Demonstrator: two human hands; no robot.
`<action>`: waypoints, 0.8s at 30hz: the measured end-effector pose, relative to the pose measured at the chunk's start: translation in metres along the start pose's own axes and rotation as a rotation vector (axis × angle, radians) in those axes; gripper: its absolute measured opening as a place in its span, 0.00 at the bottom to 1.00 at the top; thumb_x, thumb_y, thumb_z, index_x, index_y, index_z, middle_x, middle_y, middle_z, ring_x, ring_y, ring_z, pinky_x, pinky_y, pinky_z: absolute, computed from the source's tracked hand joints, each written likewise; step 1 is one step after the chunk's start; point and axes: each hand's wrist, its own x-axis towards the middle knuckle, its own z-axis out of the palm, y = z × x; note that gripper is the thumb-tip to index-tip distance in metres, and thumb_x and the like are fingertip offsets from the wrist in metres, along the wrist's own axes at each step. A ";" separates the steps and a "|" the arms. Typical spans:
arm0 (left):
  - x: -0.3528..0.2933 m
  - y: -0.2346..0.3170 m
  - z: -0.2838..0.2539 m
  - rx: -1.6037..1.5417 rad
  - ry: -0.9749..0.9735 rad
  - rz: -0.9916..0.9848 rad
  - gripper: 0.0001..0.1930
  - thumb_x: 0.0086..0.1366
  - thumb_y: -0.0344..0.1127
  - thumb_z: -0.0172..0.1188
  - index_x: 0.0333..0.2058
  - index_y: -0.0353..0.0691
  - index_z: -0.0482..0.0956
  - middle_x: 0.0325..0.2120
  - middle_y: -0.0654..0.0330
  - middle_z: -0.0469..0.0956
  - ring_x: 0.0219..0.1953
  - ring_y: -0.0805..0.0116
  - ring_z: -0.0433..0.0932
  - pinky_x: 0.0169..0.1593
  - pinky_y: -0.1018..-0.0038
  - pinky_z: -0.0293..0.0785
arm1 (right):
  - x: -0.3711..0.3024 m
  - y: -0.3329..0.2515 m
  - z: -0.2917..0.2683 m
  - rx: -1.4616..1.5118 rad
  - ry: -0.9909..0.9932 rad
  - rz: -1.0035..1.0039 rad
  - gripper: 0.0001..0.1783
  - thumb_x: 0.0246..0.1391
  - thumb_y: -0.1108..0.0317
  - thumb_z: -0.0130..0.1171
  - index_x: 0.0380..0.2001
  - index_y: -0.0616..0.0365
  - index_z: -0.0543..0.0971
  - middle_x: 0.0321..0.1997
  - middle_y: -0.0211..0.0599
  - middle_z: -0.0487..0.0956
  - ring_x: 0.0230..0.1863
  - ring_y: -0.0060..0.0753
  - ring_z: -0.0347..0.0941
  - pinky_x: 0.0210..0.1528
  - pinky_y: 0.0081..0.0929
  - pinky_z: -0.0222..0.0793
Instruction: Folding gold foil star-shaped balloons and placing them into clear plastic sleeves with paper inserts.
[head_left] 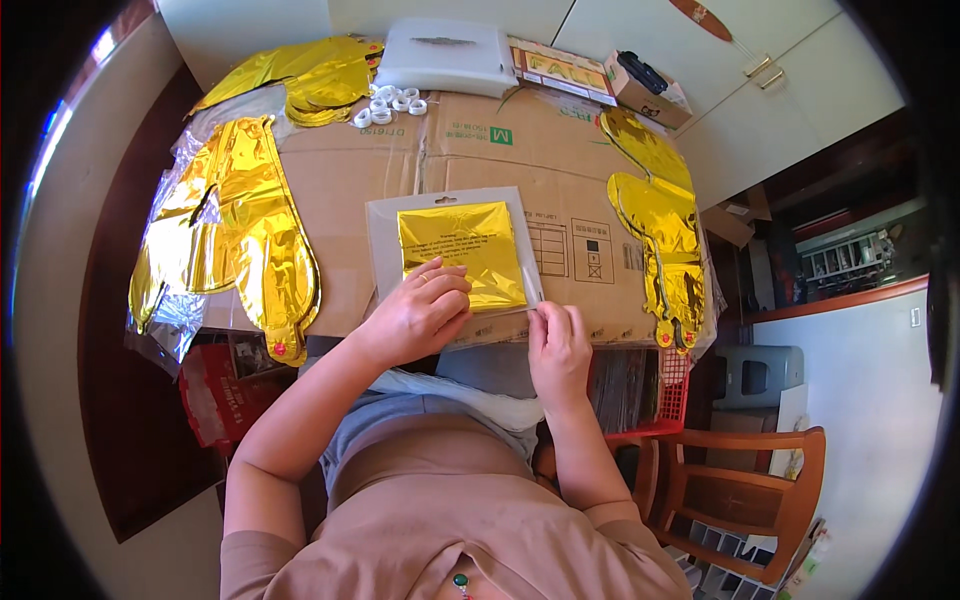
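In front of me on the cardboard lies a clear plastic bag with a hang hole at its top edge. Inside it is a folded gold foil balloon, flat and square, with dark print showing over it. My left hand rests on the lower left part of the bag, fingers loosely bent and slightly apart, gripping nothing. At the bag's lower right corner my right hand has thumb and fingers closed on the edge of the plastic.
Flat gold foil balloons lie on the left, the right and in a pile at the back left. Several white tape rolls sit near a white plastic case. A small carton stands back right; a wooden chair is beside me.
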 end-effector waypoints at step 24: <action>-0.003 -0.002 0.002 0.016 -0.007 0.010 0.08 0.58 0.29 0.66 0.33 0.38 0.74 0.41 0.56 0.79 0.54 0.54 0.78 0.62 0.51 0.69 | 0.039 0.043 -0.009 -0.140 -0.246 -0.546 0.18 0.48 0.76 0.61 0.45 0.64 0.77 0.44 0.40 0.78 0.36 0.37 0.75 0.40 0.32 0.73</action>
